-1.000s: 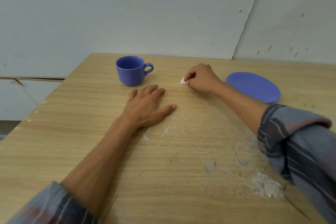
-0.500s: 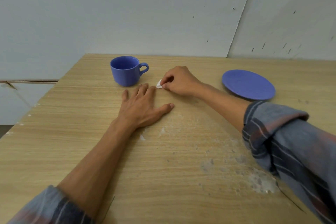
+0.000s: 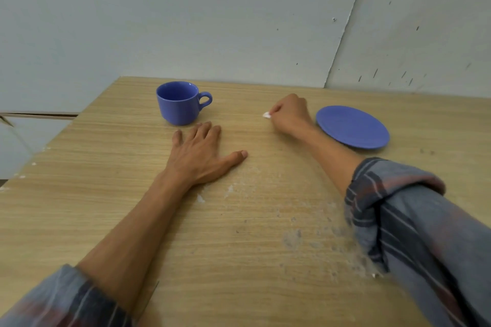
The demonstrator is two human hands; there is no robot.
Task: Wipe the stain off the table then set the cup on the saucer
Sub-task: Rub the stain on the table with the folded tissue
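Blue cup [image 3: 178, 103] upright, handle pointing right

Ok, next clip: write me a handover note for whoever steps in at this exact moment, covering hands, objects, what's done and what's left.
Left hand: open, flat on the table, just in front of the cup.
Right hand: fingers pinched on a small white wad pressed to the tabletop, between cup and saucer.
Cup: upright on the table, handle pointing right, apart from the empty saucer.
Done: nothing confirmed; wiping is under way.
Left: finish wiping, then set the cup on the saucer. Pale scuffs mark the near tabletop.
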